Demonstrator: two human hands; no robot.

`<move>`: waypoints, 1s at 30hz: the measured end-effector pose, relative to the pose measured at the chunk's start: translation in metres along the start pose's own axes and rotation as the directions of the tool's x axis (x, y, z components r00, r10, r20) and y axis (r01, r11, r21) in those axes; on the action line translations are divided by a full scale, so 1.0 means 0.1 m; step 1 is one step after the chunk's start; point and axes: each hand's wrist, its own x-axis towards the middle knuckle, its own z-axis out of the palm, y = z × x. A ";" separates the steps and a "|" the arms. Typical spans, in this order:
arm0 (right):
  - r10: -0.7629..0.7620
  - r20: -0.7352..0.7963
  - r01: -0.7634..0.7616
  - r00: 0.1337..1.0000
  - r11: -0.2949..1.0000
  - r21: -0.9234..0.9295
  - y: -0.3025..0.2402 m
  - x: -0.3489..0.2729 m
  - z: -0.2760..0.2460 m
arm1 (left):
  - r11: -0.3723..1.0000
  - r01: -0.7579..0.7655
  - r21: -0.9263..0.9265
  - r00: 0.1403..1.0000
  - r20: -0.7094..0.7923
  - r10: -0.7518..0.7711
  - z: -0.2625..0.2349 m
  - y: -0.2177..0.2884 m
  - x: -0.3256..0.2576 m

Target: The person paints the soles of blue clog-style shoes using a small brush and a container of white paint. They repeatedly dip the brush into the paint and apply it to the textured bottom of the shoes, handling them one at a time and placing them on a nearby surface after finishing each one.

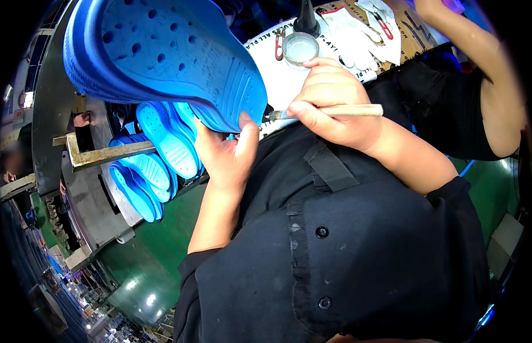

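My left hand (231,151) grips a large blue shoe sole (168,68) by its lower end, with the thumb on its face and the fingers behind. The sole is tilted up, its face dotted with holes and ribbed near the held end. My right hand (340,108) is closed around a brush (357,111) with a pale handle. The brush's dark tip is at the sole's lower right edge; whether it touches, I cannot tell. Just beyond the right hand stands a small round clear cup (301,50) with a pale inside.
Several more blue soles (168,137) lie left of my left hand, beside a metal bar (114,153). On the white printed sheet are a black bottle (306,20), red snips (279,44) and white gloves (351,34). Another person's arm (471,46) reaches in at the right.
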 end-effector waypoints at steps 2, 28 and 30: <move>0.009 -0.007 -0.009 1.000 1.000 0.006 0.03 -0.01 -0.02 | 1.000 -0.003 0.001 1.000 -0.013 0.003 0.01 0.00 0.00; -0.063 -0.026 0.061 0.998 0.996 -0.059 -0.08 0.04 0.07 | 0.955 -0.288 0.069 0.954 0.109 0.280 -0.08 -0.12 -0.06; -0.043 -0.005 0.043 0.999 0.998 -0.049 -0.10 0.03 0.03 | 0.937 -0.334 0.101 0.940 0.111 0.323 -0.09 -0.13 -0.06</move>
